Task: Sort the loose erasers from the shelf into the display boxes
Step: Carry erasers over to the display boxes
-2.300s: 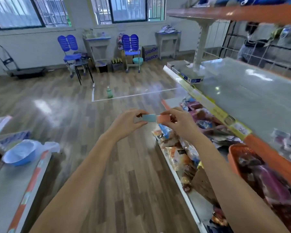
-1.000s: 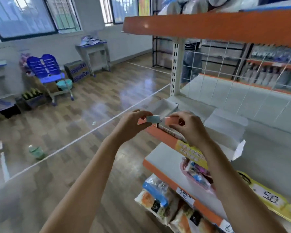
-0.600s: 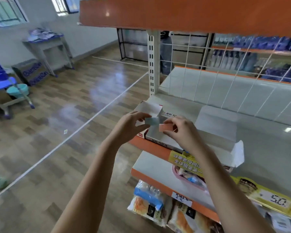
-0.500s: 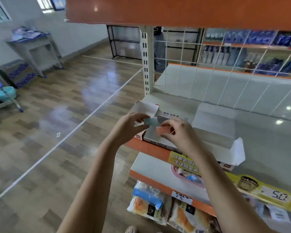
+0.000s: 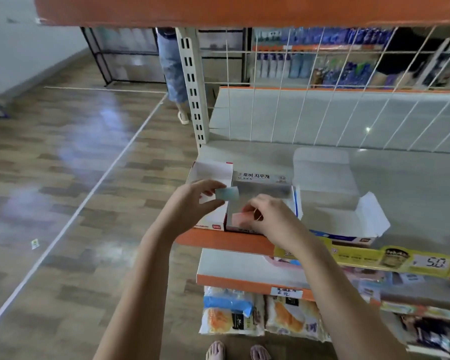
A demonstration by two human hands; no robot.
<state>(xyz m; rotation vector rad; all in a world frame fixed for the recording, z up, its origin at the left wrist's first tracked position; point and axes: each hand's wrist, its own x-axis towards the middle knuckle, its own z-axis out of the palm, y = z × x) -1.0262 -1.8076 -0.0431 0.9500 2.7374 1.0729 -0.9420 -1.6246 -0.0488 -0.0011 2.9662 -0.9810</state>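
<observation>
— Head view: where are the erasers?
— Blue eraser point(image 5: 227, 193) is pinched by the left hand point(image 5: 192, 205) above the red-trimmed display box point(image 5: 210, 172); pink eraser point(image 5: 240, 219) is pinched by the right hand point(image 5: 270, 219) inside the middle display box point(image 5: 263, 178).
— Surroundings?
— Grey shelf point(image 5: 400, 178) with orange edge, wood floor point(image 5: 63, 165).

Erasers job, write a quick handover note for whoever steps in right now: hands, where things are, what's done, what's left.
Left hand: pinches the blue eraser over the seam between the red-trimmed box and the middle box.
Right hand: holds the pink eraser low inside the middle box, grip not yet released.
A third box stands open to the right.
Done: both erasers carried to the boxes.
Left: release pink, box the blue.
</observation>
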